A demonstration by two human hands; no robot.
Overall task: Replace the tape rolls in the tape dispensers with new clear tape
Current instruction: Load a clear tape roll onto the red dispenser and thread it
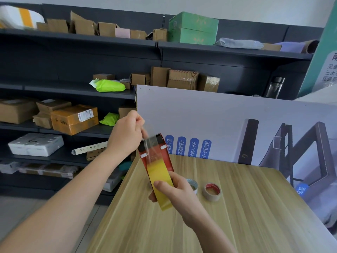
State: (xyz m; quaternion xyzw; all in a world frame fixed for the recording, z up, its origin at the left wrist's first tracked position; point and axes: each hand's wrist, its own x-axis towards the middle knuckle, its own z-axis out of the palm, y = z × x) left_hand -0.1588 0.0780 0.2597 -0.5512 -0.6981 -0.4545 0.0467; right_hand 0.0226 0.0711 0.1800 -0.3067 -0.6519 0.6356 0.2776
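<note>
Holding the red tape dispenser (166, 157) in the air over the 9 o'clock edge of the counter (255, 225), with its toothed blade end pointing up toward 12 o'clock.

My right hand (175, 190) grips it from below. The fingers curl round the body and the thumb presses on the outer face of the yellowish tape roll (158, 181) seated in it.

My left hand (125, 136) is at 11 o'clock of the dispenser, thumb and forefinger pinching the free end of a clear tape strip (151, 146). The strip runs from the roll, past the blade end, up to the pinch. It is blurred, so I cannot tell whether it touches the teeth.

At 3 o'clock of the right hand, a red-cored roll (212, 191) lies flat on the counter. Between it and the hand sits a white-cored roll (193, 185), partly hidden by the hand.

A printed board (218, 115) stands along the counter's 12 o'clock edge. Dark shelving (73, 42) with cardboard boxes (74, 118) fills 9 to 12 o'clock.
</note>
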